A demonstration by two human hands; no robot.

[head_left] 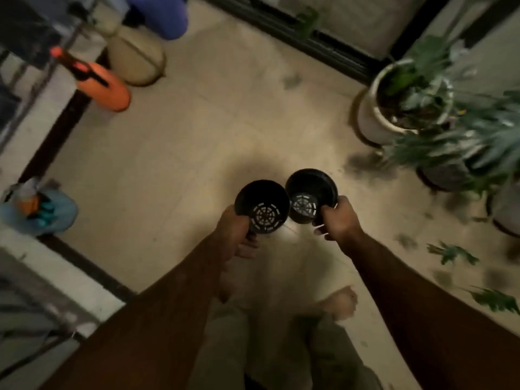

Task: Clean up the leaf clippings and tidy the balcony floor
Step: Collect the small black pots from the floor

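Flooring of pale beige tile point(197, 130) fills most of the view, bounded by a dark door track at the top and a dark-edged ledge on the left. A white pot with a leafy plant point(374, 116) stands at the right edge, with more foliage and darker pots crowded just beside it. Against the left ledge are an orange pressure sprayer point(109, 91), a round beige container point(138, 57) next to it, a purple container point(166, 15) beyond, and a blue bundle point(59, 215) nearer the person. Both bare forearms reach forward over the person's legs and one bare foot point(342, 302). Each hand holds an empty black plastic nursery pot above the floor, mouths tilted toward the camera so the slotted bases show. The left hand point(233, 229) grips the left pot point(261, 204) at its near rim, fingers curled beneath. The right hand point(340, 218) pinches the rim of the right pot point(309, 192). The two rims meet side by side. Green leaf clippings point(451, 253) lie on the tiles at lower right, near the plants, among dark soil smudges point(363, 164).
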